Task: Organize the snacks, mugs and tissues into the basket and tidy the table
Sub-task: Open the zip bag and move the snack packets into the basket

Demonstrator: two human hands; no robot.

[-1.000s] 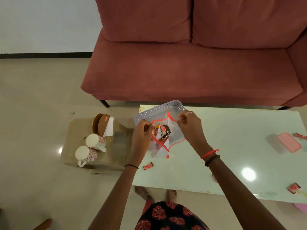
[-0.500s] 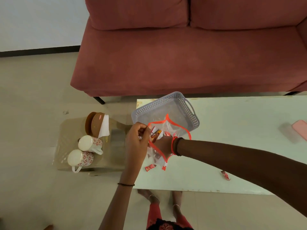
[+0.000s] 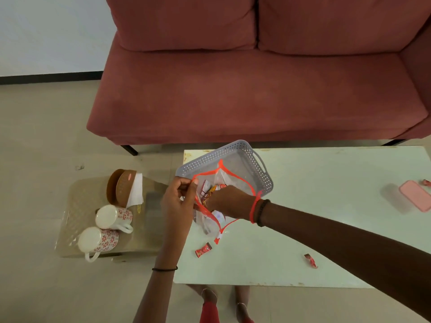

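Head view: my left hand (image 3: 179, 201) pinches the orange rim of the clear pouch (image 3: 225, 177). This holds its mouth wide over the grey basket (image 3: 233, 150) so that my right hand (image 3: 229, 201) can reach the snacks (image 3: 210, 192) inside. Its fingers are hidden and I cannot tell their grip. One loose sweet (image 3: 203, 249) lies on the table (image 3: 326, 206).
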